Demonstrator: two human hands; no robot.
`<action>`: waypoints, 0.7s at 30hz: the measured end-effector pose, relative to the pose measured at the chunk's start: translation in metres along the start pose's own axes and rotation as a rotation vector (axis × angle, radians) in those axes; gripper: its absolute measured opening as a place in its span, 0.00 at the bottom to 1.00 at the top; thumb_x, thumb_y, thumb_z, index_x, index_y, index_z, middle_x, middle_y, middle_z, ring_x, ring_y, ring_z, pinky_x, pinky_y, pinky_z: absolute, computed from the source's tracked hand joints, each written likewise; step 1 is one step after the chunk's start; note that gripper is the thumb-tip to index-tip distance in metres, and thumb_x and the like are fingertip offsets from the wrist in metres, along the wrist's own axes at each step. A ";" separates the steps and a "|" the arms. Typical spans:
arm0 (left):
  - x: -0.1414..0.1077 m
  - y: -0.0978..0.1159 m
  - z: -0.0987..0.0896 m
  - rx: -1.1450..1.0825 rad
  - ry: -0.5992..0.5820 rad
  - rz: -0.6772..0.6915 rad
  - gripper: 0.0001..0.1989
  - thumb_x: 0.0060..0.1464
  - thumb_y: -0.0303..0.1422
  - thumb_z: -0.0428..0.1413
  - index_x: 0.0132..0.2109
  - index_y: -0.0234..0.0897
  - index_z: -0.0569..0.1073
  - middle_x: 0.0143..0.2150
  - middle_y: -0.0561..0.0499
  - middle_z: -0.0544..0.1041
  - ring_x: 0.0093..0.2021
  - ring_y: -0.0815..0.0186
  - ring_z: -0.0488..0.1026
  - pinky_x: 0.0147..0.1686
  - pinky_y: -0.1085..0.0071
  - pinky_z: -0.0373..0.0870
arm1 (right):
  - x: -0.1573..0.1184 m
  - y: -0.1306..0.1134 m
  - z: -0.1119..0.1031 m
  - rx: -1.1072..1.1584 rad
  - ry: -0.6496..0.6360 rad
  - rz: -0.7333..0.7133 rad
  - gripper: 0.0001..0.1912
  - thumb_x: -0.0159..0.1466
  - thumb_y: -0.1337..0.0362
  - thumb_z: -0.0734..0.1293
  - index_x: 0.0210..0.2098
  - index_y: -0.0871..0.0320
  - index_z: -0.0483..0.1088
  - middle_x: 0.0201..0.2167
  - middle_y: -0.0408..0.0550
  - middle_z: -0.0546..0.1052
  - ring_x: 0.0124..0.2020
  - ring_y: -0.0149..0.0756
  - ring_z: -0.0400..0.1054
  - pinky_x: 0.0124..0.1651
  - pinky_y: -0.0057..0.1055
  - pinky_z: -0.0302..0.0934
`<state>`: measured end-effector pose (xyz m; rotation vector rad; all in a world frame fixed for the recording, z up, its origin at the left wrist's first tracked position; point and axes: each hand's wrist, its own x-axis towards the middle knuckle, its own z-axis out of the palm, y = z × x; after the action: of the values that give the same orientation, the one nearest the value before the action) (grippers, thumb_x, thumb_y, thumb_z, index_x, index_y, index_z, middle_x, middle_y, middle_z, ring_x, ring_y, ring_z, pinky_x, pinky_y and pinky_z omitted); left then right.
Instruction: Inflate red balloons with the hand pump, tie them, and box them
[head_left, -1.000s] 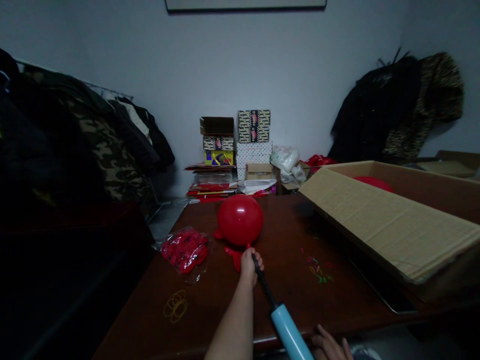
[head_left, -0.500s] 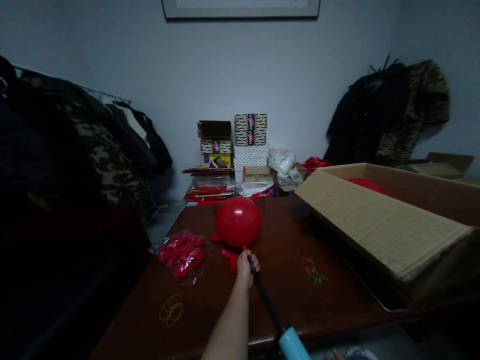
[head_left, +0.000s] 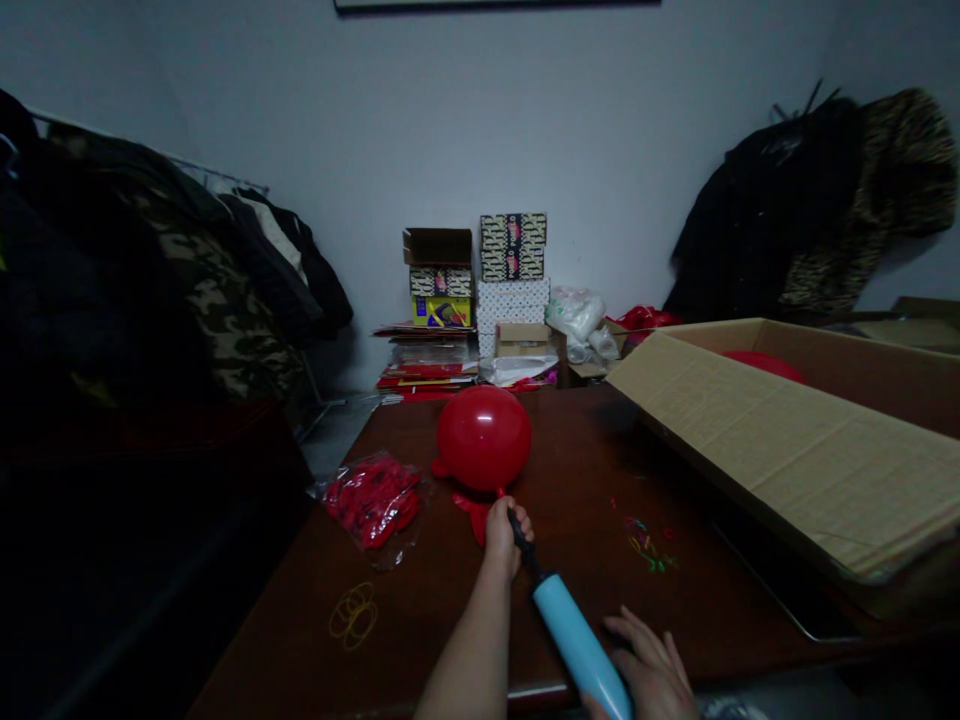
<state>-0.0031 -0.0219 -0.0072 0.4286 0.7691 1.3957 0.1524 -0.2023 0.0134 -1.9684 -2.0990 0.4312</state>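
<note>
A round, inflated red balloon rests over the table just beyond my left hand. That hand is closed round the black end of a balloon pump, right at the balloon's neck. The pump's light-blue barrel slants down toward the lower right. At its near end is my right hand, with the thumb on one side of the barrel and the palm on the other, its fingers stretched outward. Limp red balloon material lies beside my left hand.
On the brown table lie a clear bag of red balloons, yellow rubber bands, and small coloured bands. A large cardboard box fills the right side, holding a red balloon. A dark flat device lies below it.
The blue barrel has slid up along the black rod toward my left hand, hiding most of the rod. My right hand has come up into view with it. The view has tilted slightly down.
</note>
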 end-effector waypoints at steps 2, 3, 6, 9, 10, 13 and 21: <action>0.000 0.001 0.000 -0.006 0.007 -0.014 0.13 0.43 0.39 0.53 0.28 0.40 0.55 0.16 0.61 0.58 0.12 0.75 0.54 0.13 0.78 0.45 | 0.011 -0.010 -0.007 0.043 -0.045 -0.011 0.21 0.52 0.50 0.61 0.39 0.54 0.73 0.56 0.53 0.66 0.61 0.53 0.51 0.61 0.59 0.36; 0.000 0.002 0.001 -0.007 0.012 -0.022 0.14 0.43 0.40 0.53 0.28 0.41 0.55 0.16 0.61 0.58 0.12 0.75 0.54 0.13 0.78 0.45 | 0.017 -0.014 -0.010 0.058 -0.056 -0.016 0.21 0.53 0.50 0.60 0.40 0.55 0.72 0.56 0.54 0.66 0.61 0.53 0.51 0.61 0.59 0.36; 0.003 0.005 0.002 -0.006 0.028 -0.036 0.15 0.43 0.41 0.53 0.27 0.41 0.54 0.15 0.61 0.57 0.11 0.75 0.53 0.12 0.78 0.44 | 0.027 -0.023 -0.012 0.044 -0.041 -0.022 0.21 0.55 0.50 0.58 0.40 0.55 0.72 0.56 0.53 0.66 0.61 0.52 0.51 0.61 0.59 0.35; 0.005 0.006 0.003 -0.002 0.034 -0.021 0.15 0.43 0.41 0.52 0.27 0.41 0.53 0.14 0.62 0.56 0.10 0.75 0.51 0.12 0.78 0.42 | 0.031 -0.025 -0.006 -0.019 -0.021 -0.002 0.23 0.54 0.49 0.59 0.41 0.55 0.72 0.56 0.54 0.66 0.61 0.53 0.51 0.60 0.60 0.35; 0.005 0.006 0.003 0.001 0.030 -0.019 0.14 0.43 0.41 0.52 0.27 0.41 0.53 0.14 0.62 0.56 0.10 0.75 0.50 0.12 0.78 0.42 | 0.030 -0.024 -0.004 -0.037 -0.014 0.006 0.24 0.53 0.47 0.60 0.41 0.56 0.71 0.56 0.55 0.65 0.61 0.54 0.50 0.60 0.61 0.35; 0.005 0.006 0.003 0.007 0.019 -0.025 0.13 0.43 0.39 0.51 0.27 0.41 0.53 0.14 0.61 0.57 0.10 0.75 0.50 0.11 0.78 0.42 | 0.026 -0.023 -0.001 -0.068 0.001 0.030 0.27 0.50 0.44 0.62 0.40 0.57 0.71 0.55 0.57 0.66 0.61 0.56 0.50 0.60 0.62 0.35; -0.003 0.005 0.005 0.036 0.036 0.012 0.14 0.43 0.41 0.52 0.27 0.41 0.54 0.14 0.62 0.57 0.10 0.75 0.51 0.11 0.78 0.42 | 0.008 -0.008 0.006 -0.056 -0.059 -0.042 0.25 0.50 0.50 0.64 0.42 0.61 0.71 0.51 0.58 0.70 0.59 0.56 0.54 0.60 0.60 0.41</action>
<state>-0.0028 -0.0230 0.0001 0.4379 0.8232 1.4051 0.1419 -0.1946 0.0110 -1.9607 -2.2070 0.4324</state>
